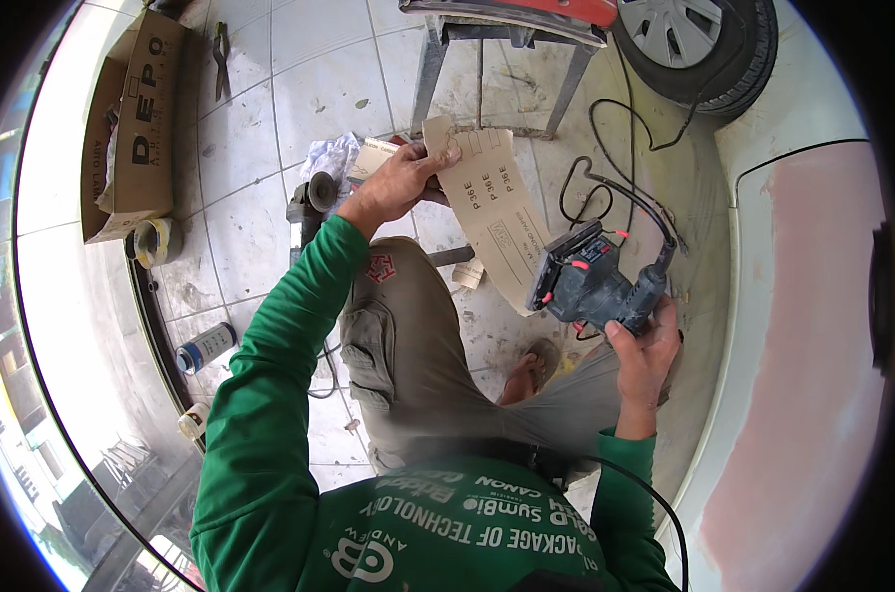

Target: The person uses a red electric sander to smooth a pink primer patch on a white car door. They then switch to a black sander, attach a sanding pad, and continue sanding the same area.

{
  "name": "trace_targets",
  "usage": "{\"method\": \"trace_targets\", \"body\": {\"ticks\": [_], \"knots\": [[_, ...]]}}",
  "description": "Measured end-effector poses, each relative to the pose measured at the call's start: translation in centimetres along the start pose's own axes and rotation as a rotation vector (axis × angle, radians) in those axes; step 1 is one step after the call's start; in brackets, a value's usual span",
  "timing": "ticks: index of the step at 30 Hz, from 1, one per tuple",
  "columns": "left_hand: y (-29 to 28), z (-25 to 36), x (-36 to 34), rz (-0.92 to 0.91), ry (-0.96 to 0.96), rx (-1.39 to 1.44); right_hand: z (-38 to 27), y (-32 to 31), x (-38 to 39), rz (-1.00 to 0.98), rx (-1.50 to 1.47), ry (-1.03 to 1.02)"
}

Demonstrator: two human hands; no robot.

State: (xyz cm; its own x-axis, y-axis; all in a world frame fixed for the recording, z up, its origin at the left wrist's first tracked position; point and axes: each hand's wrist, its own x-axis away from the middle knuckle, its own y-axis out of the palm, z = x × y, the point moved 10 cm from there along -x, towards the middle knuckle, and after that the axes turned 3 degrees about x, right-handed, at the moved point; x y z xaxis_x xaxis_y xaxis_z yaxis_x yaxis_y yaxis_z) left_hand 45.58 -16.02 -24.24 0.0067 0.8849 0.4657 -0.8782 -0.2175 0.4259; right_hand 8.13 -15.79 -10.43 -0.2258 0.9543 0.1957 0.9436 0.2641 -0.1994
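My left hand [406,185] pinches the upper end of a long brown sheet of sandpaper [487,212], its printed backing turned up. From there the sheet slants down to the right, and its lower end reaches the pad of a sander. That dark electric sheet sander [590,281], with small red clips, is gripped at its handle by my right hand [646,347]. It is tilted, pad edge toward the paper. Below the sheet, a small torn piece of sandpaper [468,274] shows beside my knee. An angle grinder [309,209] lies left of my left hand.
A cardboard box [156,118] stands at the far left, with pliers [220,61] near it and a blue-and-white can [207,347] below. A stool [431,74] and a car wheel [679,30] stand ahead. Cable [633,148] loops beside a partly pink car panel [802,335].
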Motion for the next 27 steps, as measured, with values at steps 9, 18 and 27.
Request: {"method": "trace_targets", "body": {"ticks": [9, 18, 27], "knots": [[9.1, -0.7, 6.8, 0.139, 0.161, 0.305, -9.9, -10.7, 2.9, 0.231, 0.081, -0.334], [16.8, -0.4, 9.7, 0.059, 0.378, -0.32, -7.5, -14.4, 7.6, 0.36, 0.044, -0.313], [25.7, -3.7, 12.9, -0.039, 0.719, -0.884, -1.0, -15.2, 9.4, 0.401, -0.078, -0.156]]}}
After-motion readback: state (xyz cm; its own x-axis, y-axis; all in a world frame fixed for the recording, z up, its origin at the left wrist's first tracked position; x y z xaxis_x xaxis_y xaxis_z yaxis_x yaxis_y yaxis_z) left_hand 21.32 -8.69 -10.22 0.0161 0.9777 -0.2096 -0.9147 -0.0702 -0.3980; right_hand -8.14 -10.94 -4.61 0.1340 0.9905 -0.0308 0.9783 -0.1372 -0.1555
